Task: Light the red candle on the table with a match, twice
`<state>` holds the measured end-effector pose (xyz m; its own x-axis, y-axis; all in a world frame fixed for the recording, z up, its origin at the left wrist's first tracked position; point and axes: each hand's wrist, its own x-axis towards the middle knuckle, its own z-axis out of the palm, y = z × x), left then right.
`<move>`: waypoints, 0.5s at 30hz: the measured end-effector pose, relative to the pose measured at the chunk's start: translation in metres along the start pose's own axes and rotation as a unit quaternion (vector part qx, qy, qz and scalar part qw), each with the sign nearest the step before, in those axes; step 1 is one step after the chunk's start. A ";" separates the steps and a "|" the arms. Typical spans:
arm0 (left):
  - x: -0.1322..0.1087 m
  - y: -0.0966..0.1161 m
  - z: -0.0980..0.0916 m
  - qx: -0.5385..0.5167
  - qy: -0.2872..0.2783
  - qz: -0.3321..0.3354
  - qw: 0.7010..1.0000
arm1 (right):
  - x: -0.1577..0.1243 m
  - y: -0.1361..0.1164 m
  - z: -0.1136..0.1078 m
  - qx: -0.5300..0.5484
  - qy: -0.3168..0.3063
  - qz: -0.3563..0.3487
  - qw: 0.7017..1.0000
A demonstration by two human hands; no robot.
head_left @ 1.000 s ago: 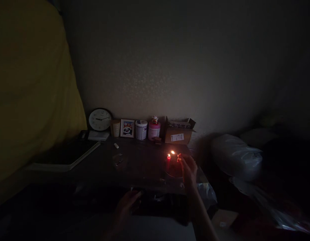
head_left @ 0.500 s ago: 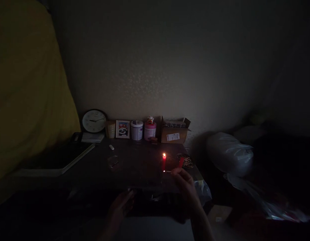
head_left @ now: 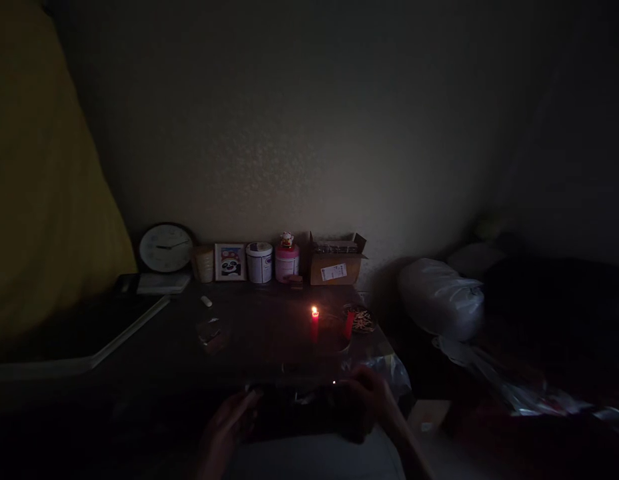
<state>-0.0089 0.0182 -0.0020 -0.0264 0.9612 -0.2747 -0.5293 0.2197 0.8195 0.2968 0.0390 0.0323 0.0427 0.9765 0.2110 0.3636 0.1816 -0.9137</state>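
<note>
In the dim light my right hand point(head_left: 370, 390) is closed in a pinch at the front right edge of the table. Between its fingers is a thin matchstick, whose tip is a tiny bright point point(head_left: 334, 382). Farther back, a lit red candle point(head_left: 315, 327) stands upright with a small flame. To its right is an unlit red candle point(head_left: 349, 325), beside a round dish of matches point(head_left: 362, 320). My left hand point(head_left: 232, 417) is low at the table's front edge, thumb and fingers apart, apparently holding nothing; darkness hides its lower part.
Along the wall stand a clock point(head_left: 165, 248), a panda picture frame point(head_left: 230, 262), a white tin point(head_left: 259, 263), a pink tin point(head_left: 287, 265) and an open cardboard box point(head_left: 334, 270). A small clear packet point(head_left: 212, 337) lies on the table point(head_left: 269, 327). A white plastic bag point(head_left: 439, 300) sits at right.
My right hand has drawn back towards me with the match, away from the lit candle. The match's bright tip is now lower and nearer. The view has shifted slightly to the right.
</note>
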 end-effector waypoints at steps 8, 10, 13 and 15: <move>-0.009 0.009 0.010 -0.003 0.003 -0.036 0.999 | 0.026 0.040 -0.056 0.026 0.205 0.024 0.978; -0.011 0.011 0.011 -0.004 0.001 -0.034 0.999 | 0.036 0.042 -0.062 0.020 0.224 0.027 0.974; -0.007 0.009 0.009 0.001 0.013 -0.038 0.999 | 0.054 0.041 -0.065 0.012 0.250 0.019 0.968; -0.002 0.006 0.006 0.003 0.021 -0.043 0.999 | 0.068 0.042 -0.065 0.008 0.261 0.012 0.965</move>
<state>-0.0064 0.0190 0.0062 -0.0165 0.9307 -0.3653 -0.5263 0.3026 0.7947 0.3756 0.1052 0.0305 0.5156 0.7900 0.3318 0.3424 0.1650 -0.9249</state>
